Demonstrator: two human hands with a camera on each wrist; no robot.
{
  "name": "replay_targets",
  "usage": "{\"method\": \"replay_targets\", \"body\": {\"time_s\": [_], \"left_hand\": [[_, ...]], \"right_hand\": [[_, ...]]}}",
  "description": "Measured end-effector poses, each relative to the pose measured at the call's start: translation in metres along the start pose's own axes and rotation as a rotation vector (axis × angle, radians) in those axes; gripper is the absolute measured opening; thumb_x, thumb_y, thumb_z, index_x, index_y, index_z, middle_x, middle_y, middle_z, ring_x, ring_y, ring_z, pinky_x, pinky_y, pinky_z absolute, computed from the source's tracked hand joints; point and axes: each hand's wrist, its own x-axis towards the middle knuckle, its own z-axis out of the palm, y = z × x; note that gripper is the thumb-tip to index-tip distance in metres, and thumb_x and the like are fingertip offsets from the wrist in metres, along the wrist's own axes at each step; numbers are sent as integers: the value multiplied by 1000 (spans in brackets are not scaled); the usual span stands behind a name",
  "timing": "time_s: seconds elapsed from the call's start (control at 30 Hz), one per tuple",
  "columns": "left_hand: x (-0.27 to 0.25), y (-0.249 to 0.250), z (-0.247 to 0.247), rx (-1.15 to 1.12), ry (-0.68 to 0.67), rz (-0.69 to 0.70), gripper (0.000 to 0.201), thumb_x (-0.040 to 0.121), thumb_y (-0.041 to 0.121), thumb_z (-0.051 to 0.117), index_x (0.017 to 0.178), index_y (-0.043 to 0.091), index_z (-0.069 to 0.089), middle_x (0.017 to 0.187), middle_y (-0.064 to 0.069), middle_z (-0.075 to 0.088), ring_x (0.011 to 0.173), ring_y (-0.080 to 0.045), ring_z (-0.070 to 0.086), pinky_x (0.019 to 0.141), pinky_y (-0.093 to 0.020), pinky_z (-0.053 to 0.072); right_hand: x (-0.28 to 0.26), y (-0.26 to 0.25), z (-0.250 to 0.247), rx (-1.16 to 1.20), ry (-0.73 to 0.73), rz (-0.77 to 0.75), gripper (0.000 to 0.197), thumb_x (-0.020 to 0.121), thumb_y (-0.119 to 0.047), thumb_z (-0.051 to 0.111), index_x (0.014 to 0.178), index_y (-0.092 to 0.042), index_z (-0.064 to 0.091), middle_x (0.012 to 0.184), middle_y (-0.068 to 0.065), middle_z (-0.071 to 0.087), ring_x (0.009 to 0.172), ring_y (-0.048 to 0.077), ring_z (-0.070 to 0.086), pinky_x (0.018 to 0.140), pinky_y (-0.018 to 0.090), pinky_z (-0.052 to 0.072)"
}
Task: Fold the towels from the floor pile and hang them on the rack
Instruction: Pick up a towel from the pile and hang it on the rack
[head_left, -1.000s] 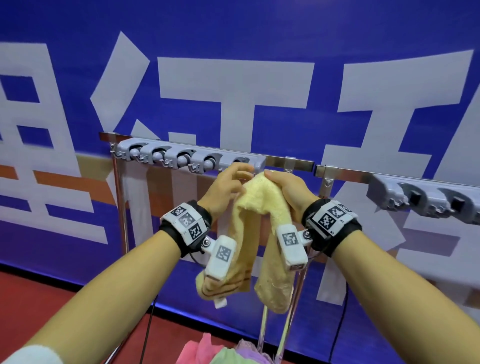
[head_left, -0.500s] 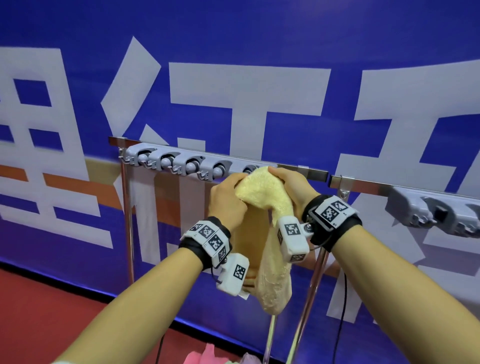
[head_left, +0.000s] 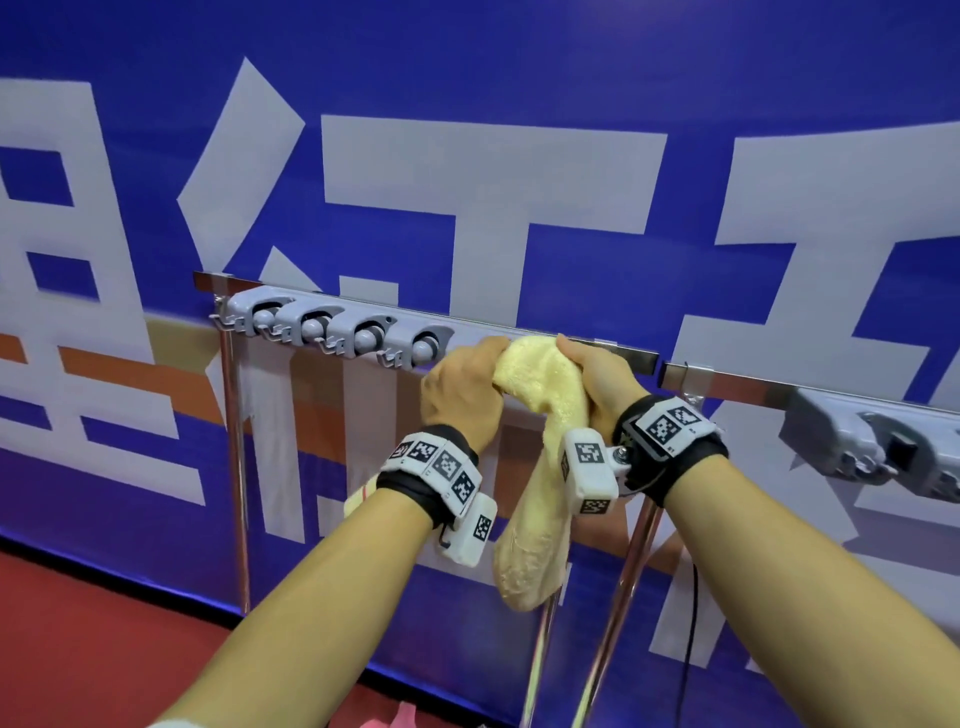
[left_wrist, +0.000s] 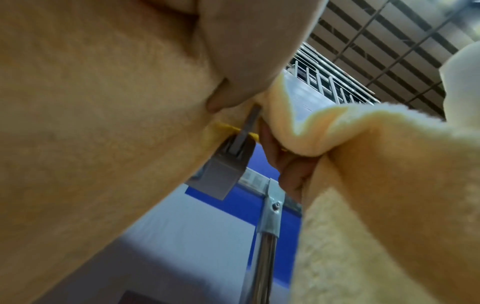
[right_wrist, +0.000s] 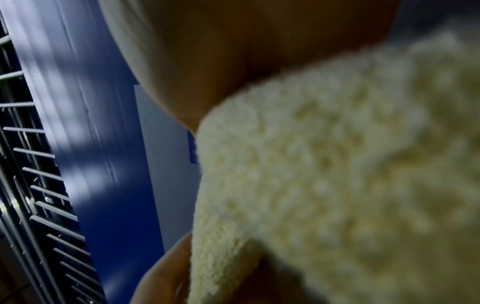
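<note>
A pale yellow towel (head_left: 540, 415) hangs bunched over the metal rack rail (head_left: 623, 358), just right of a row of grey clips (head_left: 337, 330). My left hand (head_left: 462, 389) grips the towel's top from the left, and my right hand (head_left: 597, 379) grips it from the right. The towel's long tail (head_left: 530, 561) droops below both wrists. In the left wrist view the towel (left_wrist: 363, 185) wraps around a grey clip block (left_wrist: 221, 170) on the rail. The right wrist view is filled by blurred towel (right_wrist: 337, 174) and palm.
A second grey clip block (head_left: 872, 447) sits on the rail at far right. Chrome rack legs (head_left: 236, 467) stand on the red floor (head_left: 78, 649). A blue banner wall (head_left: 467, 182) is close behind. A bit of pink cloth (head_left: 405, 717) shows at the bottom edge.
Both hands have moved the towel's top up and onto the rail beside the clips. The left hand has closed round the towel from the side, and the view has shifted closer.
</note>
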Motion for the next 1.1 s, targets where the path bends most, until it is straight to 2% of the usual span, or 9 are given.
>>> {"method": "replay_targets", "body": {"time_s": [0.13, 0.3, 0.43, 0.57, 0.67, 0.83, 0.97, 1.03, 1.1], "left_hand": [[-5, 1, 9, -38, -113, -88, 33, 84, 5, 54, 110, 24, 63, 88, -10, 71, 83, -37, 65, 70, -40, 51], [-16, -6, 14, -192, -128, -208, 49, 83, 2, 51, 122, 28, 64, 100, -16, 71, 94, -38, 65, 80, -40, 55], [-23, -13, 16, -327, -187, -287, 63, 76, -4, 49, 127, 31, 63, 102, -10, 71, 95, -26, 65, 82, -24, 51], [-31, -14, 12, -370, -181, -255, 64, 74, -1, 47, 125, 35, 62, 108, -2, 72, 106, -29, 62, 97, -40, 50], [-35, -15, 12, -380, -181, -236, 57, 77, 9, 51, 123, 41, 59, 105, 7, 73, 106, -27, 62, 96, -42, 50], [-33, -13, 2, -333, -305, -167, 54, 78, 9, 49, 122, 38, 60, 103, 12, 71, 107, -22, 62, 97, -38, 47], [-32, -9, -9, -391, -445, -120, 44, 81, 0, 47, 102, 35, 59, 104, 8, 67, 103, -18, 63, 92, -36, 48], [-35, -8, -13, -480, -515, -125, 50, 83, -5, 43, 111, 33, 60, 97, 13, 67, 88, 2, 64, 79, -23, 50], [-39, -12, -12, -538, -575, -166, 50, 81, -12, 39, 112, 21, 61, 86, 12, 66, 69, 7, 60, 64, -16, 46]], "right_hand": [[6, 17, -18, -19, 23, 40, 38, 90, -31, 66, 117, -4, 65, 107, 17, 73, 101, 35, 69, 86, 48, 57], [11, 36, -11, -256, 18, 64, 51, 85, -39, 69, 120, -2, 64, 109, 11, 71, 105, 29, 66, 96, 48, 51], [8, 47, -4, -531, 217, -260, 37, 86, -37, 69, 110, -10, 63, 111, 8, 64, 98, 15, 57, 92, 41, 51], [-4, 58, -2, -636, 300, -721, 22, 85, -20, 69, 104, -20, 59, 105, -3, 58, 92, 12, 58, 74, 15, 42], [-7, 66, 5, -777, 134, -860, 31, 87, -12, 64, 118, -12, 63, 109, 3, 62, 95, 18, 60, 82, 25, 49], [-10, 70, 10, -897, 23, -719, 47, 85, -16, 54, 132, -15, 53, 111, 6, 59, 103, 19, 51, 92, 36, 46], [-16, 63, 12, -907, -7, -580, 68, 75, -30, 51, 142, -18, 44, 124, 5, 56, 114, 20, 51, 98, 38, 45], [-23, 61, 10, -780, -46, -487, 69, 76, -30, 57, 142, -30, 40, 125, -1, 55, 114, 19, 55, 93, 45, 53], [-30, 62, 8, -677, -84, -373, 70, 82, -25, 60, 143, -44, 31, 122, 1, 55, 108, 22, 59, 74, 47, 61]]}}
